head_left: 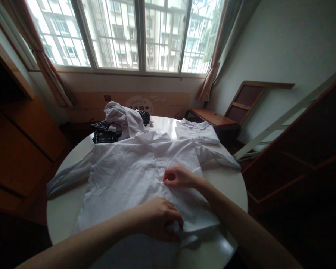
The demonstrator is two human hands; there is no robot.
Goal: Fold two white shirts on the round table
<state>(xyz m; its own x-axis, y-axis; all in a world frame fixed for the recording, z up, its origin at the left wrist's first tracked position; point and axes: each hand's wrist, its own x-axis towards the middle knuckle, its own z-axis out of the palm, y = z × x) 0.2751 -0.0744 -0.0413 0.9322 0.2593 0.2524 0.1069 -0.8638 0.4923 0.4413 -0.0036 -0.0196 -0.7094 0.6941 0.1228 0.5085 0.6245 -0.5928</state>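
A white long-sleeved shirt (123,175) lies spread front side up, its collar (149,137) at the far end and its sleeves out to both sides. My right hand (179,176) pinches the shirt's button placket near the middle, thumb and forefinger together. Closer to me, my left hand (162,220) has its fingers curled on the lower front edge, near the hem. The cloth between the left fingertips is partly hidden by the hand.
A round white table (61,209) bears the shirt. Behind the collar sit a heap of crumpled clothes (123,117) and, to the right, a folded white shirt (197,131). A wooden chair (212,116) stands beyond, near the window (140,37).
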